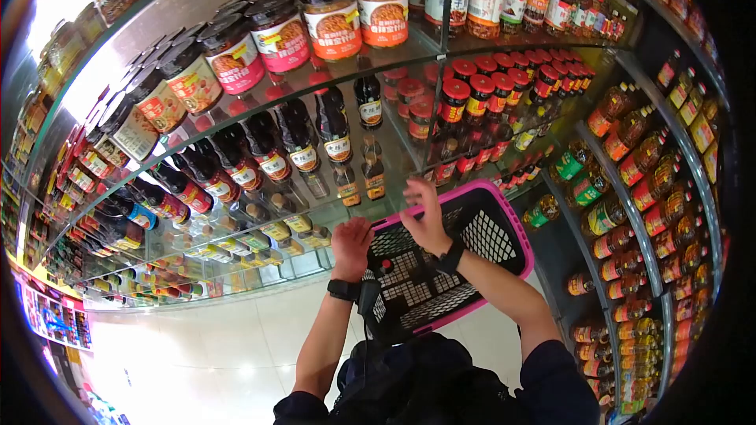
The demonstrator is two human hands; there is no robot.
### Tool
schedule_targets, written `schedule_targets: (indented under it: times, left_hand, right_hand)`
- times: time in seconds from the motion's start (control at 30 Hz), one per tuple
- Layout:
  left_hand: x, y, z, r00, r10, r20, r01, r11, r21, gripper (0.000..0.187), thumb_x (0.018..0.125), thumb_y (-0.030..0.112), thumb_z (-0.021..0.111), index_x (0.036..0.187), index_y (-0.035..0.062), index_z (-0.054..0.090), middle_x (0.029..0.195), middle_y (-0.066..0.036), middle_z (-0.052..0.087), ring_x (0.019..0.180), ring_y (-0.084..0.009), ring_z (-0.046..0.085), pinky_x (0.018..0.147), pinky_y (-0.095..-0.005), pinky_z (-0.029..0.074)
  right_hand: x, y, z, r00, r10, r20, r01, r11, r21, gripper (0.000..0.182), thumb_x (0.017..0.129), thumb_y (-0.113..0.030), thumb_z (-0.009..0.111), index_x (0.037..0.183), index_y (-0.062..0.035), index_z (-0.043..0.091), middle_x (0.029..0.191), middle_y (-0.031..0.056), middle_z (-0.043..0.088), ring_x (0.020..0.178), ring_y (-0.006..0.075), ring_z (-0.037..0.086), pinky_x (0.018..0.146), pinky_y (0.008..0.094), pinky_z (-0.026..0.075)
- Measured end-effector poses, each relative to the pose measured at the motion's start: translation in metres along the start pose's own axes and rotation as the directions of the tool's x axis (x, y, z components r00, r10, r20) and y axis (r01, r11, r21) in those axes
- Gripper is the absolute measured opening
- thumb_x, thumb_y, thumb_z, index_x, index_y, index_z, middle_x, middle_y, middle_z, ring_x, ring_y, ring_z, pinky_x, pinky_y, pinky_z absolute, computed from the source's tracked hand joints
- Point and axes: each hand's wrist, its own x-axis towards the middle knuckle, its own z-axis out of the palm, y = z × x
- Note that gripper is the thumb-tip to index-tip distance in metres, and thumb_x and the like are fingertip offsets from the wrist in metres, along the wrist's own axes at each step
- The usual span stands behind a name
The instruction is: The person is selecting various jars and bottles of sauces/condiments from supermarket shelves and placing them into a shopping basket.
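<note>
A black shopping basket with a pink rim (516, 228) and mesh walls is in front of my body, below the glass shelves. At its left corner is my left hand (352, 247), fingers folded together beside the rim; whether something is inside them is hidden. My right hand (426, 219) hovers over the far part of the basket, fingers apart and nothing visible in it. Dark bottles with pale labels (336, 138) stand on the shelf ahead, and two small bottles (372, 169) are the nearest goods to my right hand. The basket's contents cannot be made out clearly.
Black-lidded jars (332, 20) line the upper glass shelf (315, 86). Red-lidded jars (479, 94) stand to the right. Oil bottles (650, 149) fill the right-hand shelving. Pale floor tiles (236, 346) lie below; the glass shelf edges run close ahead of my hands.
</note>
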Motion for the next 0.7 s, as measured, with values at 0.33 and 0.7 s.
schedule_targets:
  times: [0.33,0.7]
  left_hand:
    - [-0.031,-0.053,-0.095,0.970,-0.144,-0.198,0.149,0.989,0.015,0.019,0.088,0.025,0.035,0.087,0.0104,0.048,0.093,-0.003,0.053,0.096,-0.0218,0.051,0.088,-0.0357,0.040]
    - [-0.058,-0.088,-0.152,0.971,-0.078,-0.227,0.149,0.937,0.316,0.015,0.085,0.023,0.046,0.083,0.0100,0.052,0.086,-0.006,0.053,0.087,-0.0241,0.052,0.077,-0.0363,0.042]
  right_hand:
    - [-0.192,0.112,0.009,0.654,0.704,0.276,-0.683,0.707,-0.184,0.018,0.081,-0.018,0.055,0.092,-0.0037,0.056,0.081,0.0083,0.058,0.079,0.0244,0.057,0.068,0.0350,0.045]
    - [-0.200,0.246,0.108,0.495,0.818,0.293,-0.317,0.484,-0.816,0.029,0.083,-0.024,0.050,0.109,-0.0095,0.049,0.095,0.0172,0.057,0.086,0.0331,0.058,0.065,0.0457,0.048]
